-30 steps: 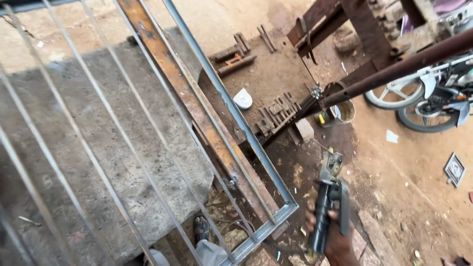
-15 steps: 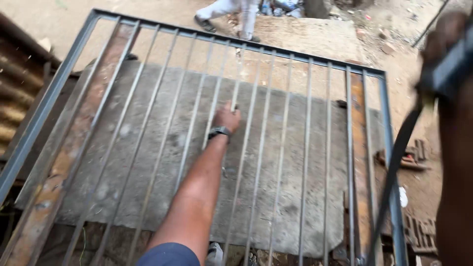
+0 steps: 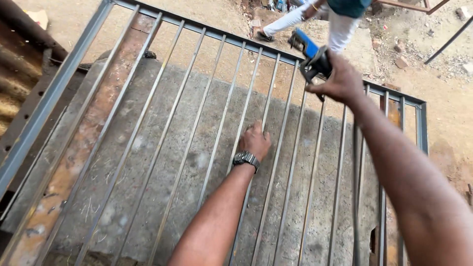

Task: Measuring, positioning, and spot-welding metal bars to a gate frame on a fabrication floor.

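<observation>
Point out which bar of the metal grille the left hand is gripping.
The left hand grips the bar running under its fingers, about mid-grille; neighbouring bars are untouched.

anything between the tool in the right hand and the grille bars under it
Nothing visible does. The right hand holds the power tool above the metal grille near its far rail; the left hand rests lower, off to the side.

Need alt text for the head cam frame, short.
Looking down, the left hand, with a wristwatch, presses on a bar of a grey metal grille lying over a concrete slab. The right hand holds a blue-and-black power tool above the grille's far edge; another person's legs stand beyond.
</observation>
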